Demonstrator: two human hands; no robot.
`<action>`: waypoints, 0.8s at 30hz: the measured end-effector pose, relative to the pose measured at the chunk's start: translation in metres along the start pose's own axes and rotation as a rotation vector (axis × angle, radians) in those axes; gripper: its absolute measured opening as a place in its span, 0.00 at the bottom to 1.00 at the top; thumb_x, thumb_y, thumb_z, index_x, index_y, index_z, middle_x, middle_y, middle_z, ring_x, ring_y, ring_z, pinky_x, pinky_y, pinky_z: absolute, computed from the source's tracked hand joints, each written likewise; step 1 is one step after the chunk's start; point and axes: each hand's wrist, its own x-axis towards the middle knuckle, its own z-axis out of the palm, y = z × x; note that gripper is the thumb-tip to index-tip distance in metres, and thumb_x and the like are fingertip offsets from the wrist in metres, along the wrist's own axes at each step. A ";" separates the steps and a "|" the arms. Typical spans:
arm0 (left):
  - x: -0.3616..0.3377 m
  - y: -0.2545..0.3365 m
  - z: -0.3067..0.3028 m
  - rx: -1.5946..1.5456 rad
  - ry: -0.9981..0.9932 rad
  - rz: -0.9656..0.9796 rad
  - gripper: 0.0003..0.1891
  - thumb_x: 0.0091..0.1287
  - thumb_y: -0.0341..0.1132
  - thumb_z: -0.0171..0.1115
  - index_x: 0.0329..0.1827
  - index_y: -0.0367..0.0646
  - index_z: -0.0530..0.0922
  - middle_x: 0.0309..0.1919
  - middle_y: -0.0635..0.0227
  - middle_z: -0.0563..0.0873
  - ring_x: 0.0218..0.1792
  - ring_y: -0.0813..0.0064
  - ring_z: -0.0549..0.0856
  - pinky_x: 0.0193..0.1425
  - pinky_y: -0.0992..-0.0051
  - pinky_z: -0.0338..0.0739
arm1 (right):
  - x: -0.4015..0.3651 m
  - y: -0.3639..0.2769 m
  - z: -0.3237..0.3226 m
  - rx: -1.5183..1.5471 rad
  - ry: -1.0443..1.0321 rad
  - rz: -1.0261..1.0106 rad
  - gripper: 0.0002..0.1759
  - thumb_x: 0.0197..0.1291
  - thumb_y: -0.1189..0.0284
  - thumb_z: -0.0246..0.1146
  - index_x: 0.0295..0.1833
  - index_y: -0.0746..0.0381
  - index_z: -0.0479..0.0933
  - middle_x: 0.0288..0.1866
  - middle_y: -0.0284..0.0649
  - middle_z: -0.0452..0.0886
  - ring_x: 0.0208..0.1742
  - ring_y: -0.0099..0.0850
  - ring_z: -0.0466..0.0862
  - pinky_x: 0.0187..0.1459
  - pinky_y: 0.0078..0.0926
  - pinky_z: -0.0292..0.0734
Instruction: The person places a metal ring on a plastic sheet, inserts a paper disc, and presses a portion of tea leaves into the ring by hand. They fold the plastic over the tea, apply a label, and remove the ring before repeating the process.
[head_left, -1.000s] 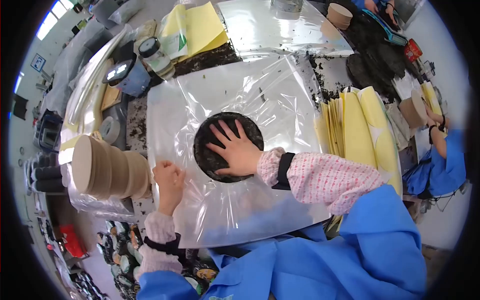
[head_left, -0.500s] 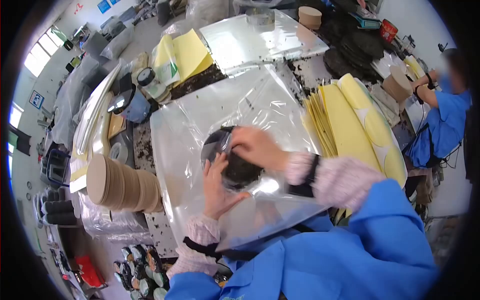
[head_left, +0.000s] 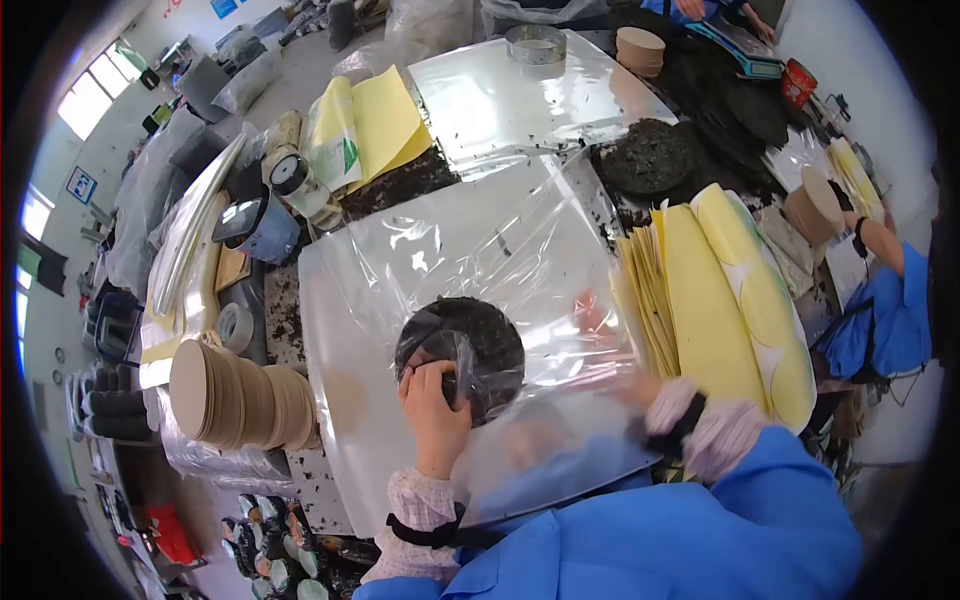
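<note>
A dark round cake of pressed, crumbly material (head_left: pixel 490 345) lies flat on a square sheet of clear plastic film (head_left: pixel 400 270). My left hand (head_left: pixel 435 415) is at the cake's lower left, its fingers curled around a gathered fold of the film over the cake. Blurred by motion, my right hand (head_left: pixel 632 392) is at the right side of the film, apart from the cake; its fingers cannot be made out.
Stacked cardboard discs (head_left: pixel 235 395) stand at the left, yellow sheets (head_left: pixel 690 280) at the right. Behind are a metal ring (head_left: pixel 535 45), a blue container (head_left: pixel 262 225) and more dark cakes (head_left: pixel 645 160). A co-worker's blue sleeve (head_left: pixel 880 320) shows at far right.
My right hand has moved from the cake to the right edge of the film. My left hand, flat and spread before, has curled its fingers at the cake. More of the cake shows.
</note>
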 end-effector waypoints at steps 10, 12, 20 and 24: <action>-0.014 -0.046 -0.026 -0.509 0.370 0.064 0.26 0.61 0.37 0.73 0.62 0.36 0.79 0.58 0.48 0.83 0.64 0.47 0.80 0.78 0.52 0.62 | 0.041 -0.088 0.116 -0.309 -0.043 -0.591 0.35 0.49 0.78 0.67 0.68 0.68 0.74 0.64 0.50 0.79 0.63 0.48 0.81 0.63 0.42 0.78; 0.029 -0.019 -0.034 -0.912 0.273 -0.167 0.30 0.61 0.37 0.73 0.67 0.36 0.76 0.60 0.47 0.82 0.66 0.46 0.78 0.76 0.50 0.66 | 0.043 -0.093 0.129 -0.531 -0.189 -0.461 0.31 0.49 0.76 0.67 0.64 0.66 0.76 0.60 0.49 0.80 0.61 0.47 0.82 0.61 0.41 0.79; 0.021 -0.015 0.001 -0.202 0.089 0.228 0.19 0.62 0.37 0.74 0.53 0.37 0.84 0.47 0.54 0.88 0.54 0.50 0.85 0.70 0.51 0.75 | 0.057 -0.075 0.075 -0.016 0.150 -0.144 0.39 0.54 0.58 0.78 0.68 0.64 0.75 0.59 0.50 0.82 0.60 0.46 0.82 0.62 0.39 0.79; 0.018 -0.008 0.003 -0.533 0.054 -0.103 0.37 0.49 0.49 0.86 0.59 0.43 0.80 0.55 0.60 0.81 0.55 0.52 0.83 0.67 0.52 0.76 | 0.110 -0.090 0.116 0.450 -0.094 -0.172 0.47 0.57 0.44 0.73 0.73 0.64 0.72 0.60 0.47 0.82 0.58 0.43 0.83 0.58 0.37 0.80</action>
